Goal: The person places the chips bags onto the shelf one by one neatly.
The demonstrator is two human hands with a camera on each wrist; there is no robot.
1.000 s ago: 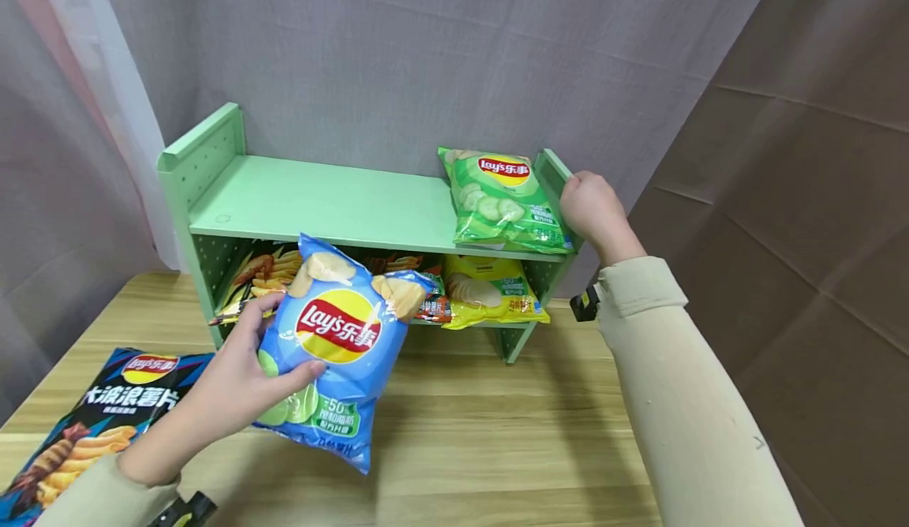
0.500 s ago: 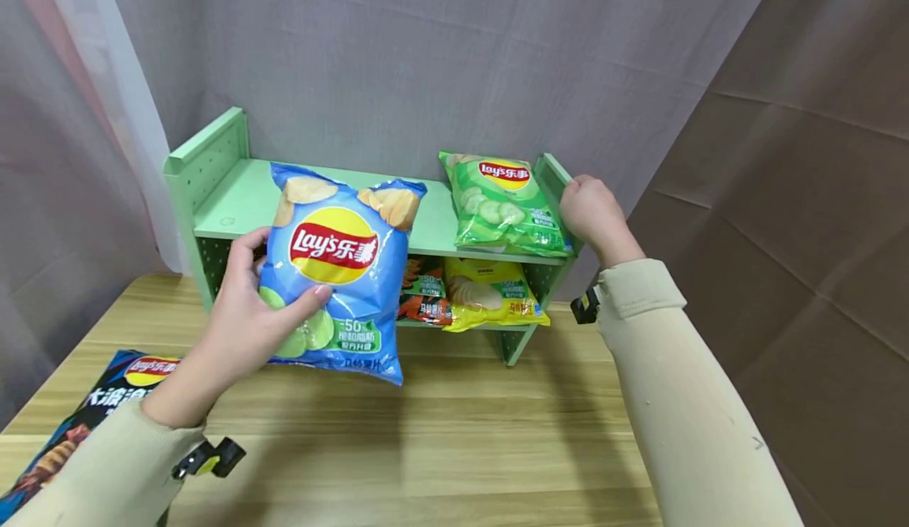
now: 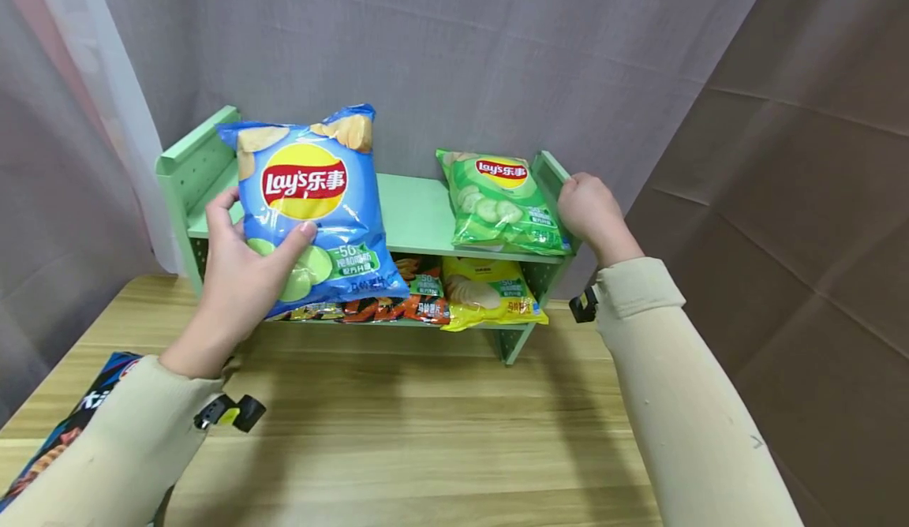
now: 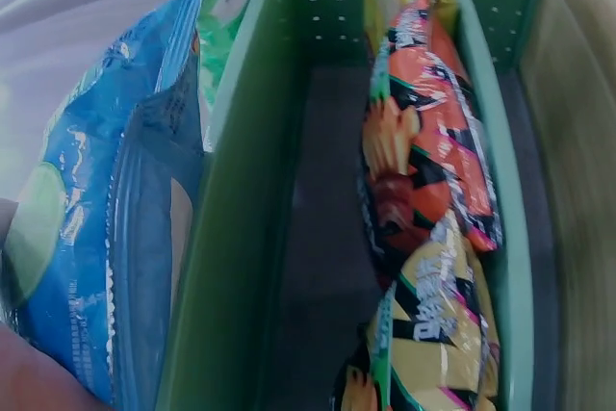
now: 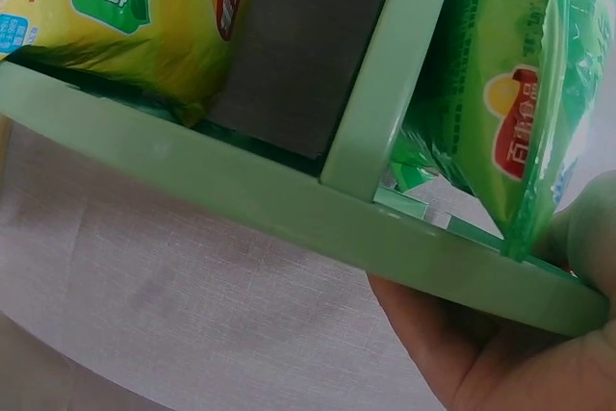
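Observation:
My left hand (image 3: 245,278) holds a blue bag of Lay's chips (image 3: 323,219) by its left side, thumb across the front. The bag stands upright before the left part of the green two-tier shelf (image 3: 415,211), covering some of the upper board. In the left wrist view the blue bag (image 4: 82,238) is beside the upper board's edge; I cannot tell if they touch. My right hand (image 3: 592,215) grips the top of the shelf's right side panel (image 5: 241,204). Just left of that hand, a green bag of chips (image 3: 497,203) leans on the upper board.
Along the lower tier lie a yellow bag of chips (image 3: 490,294), an orange bag (image 4: 423,141) and a gold bag (image 4: 438,324). A black bag of chips (image 3: 78,424) lies on the wooden table (image 3: 440,432), partly under my left sleeve. Grey curtain (image 3: 426,54) hangs behind.
My left hand has lifted the blue bag up and slightly left, from before the lower tier to the upper board's height. The right hand stays on the side panel.

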